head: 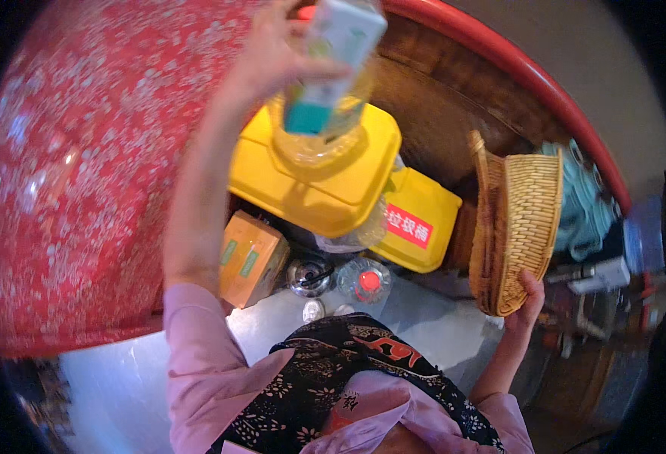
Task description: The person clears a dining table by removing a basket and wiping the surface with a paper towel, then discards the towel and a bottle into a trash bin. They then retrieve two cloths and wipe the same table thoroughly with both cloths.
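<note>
In the upper middle, my left hand (282, 59), blurred by motion, grips a white carton with a teal end (335, 62). Just behind the carton is a large clear plastic bottle (318, 147), its base over the lid of a yellow bin (304, 187); the carton and hand cover much of it. Whether my fingers also touch the bottle, I cannot tell. Off to the right, my right hand (527, 301) clasps the lower end of a woven wicker basket (528, 227), which is tipped on its side.
A red patterned tabletop (100, 170) fills the left. Below the bin are a cardboard box (256, 255), a metal kettle (310, 276) and a red-capped clear bottle (365, 280) on the floor. A second yellow bin (418, 198) bears writing. Teal cloth-like items (585, 210) lie beyond the basket.
</note>
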The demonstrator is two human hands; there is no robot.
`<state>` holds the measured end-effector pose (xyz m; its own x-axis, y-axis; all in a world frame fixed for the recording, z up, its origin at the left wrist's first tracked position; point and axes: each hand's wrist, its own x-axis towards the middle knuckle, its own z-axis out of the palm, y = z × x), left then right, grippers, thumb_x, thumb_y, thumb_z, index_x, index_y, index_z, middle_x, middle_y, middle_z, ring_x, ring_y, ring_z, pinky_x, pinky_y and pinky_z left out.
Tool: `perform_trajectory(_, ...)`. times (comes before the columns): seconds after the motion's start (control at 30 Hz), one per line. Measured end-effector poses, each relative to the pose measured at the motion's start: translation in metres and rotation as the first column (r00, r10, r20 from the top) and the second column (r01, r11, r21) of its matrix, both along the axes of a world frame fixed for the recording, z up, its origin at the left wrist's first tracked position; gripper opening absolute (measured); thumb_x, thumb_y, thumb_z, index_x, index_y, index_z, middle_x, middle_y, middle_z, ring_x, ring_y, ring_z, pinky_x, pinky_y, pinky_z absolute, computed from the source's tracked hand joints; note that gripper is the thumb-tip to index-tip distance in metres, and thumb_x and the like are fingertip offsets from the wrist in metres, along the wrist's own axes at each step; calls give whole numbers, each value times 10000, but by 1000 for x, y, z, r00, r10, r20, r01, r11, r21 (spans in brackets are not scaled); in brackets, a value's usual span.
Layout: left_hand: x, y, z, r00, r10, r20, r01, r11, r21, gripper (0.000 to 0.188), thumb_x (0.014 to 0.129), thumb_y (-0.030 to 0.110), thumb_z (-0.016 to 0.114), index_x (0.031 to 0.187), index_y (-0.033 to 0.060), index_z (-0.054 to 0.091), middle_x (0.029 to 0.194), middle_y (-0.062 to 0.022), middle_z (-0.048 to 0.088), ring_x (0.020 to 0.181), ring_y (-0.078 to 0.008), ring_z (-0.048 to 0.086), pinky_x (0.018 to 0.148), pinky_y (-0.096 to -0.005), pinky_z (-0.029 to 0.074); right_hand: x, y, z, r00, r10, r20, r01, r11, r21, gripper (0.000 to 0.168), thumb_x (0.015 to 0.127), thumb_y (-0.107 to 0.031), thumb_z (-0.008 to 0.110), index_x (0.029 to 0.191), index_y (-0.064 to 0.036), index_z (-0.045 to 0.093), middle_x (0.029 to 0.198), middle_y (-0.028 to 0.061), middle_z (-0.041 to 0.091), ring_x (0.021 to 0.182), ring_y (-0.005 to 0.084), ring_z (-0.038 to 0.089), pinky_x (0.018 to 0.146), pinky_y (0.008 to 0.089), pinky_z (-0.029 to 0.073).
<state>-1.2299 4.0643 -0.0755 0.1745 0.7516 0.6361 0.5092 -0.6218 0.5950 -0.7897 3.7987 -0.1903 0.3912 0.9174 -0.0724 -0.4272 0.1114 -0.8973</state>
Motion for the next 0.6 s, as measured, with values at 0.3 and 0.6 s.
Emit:
perform_trajectory(0.3, 8, 83, 32, 915, -232, -329, 115, 934, -339, 409, 755, 388, 743, 976, 49, 686, 876, -25, 672, 834, -119, 624, 808, -281, 482, 15, -150, -55, 922, -383, -60, 365, 910, -195, 498, 806, -43, 538, 1279, 79, 443, 1181, 186, 584, 1030, 295, 618, 887, 399, 523)
perform_trajectory(0.6, 153, -6, 95, 830, -548, 104, 549, 773, -317, 404, 807, 269, 725, 1028, -54, 625, 846, -98, 669, 730, -176, 665, 680, -295, 546, 10, -226, -62, 854, -520, -18, 499, 829, -253, 510, 797, -92, 544, 1263, 97, 455, 1170, 201, 603, 1006, 304, 641, 873, 398, 545)
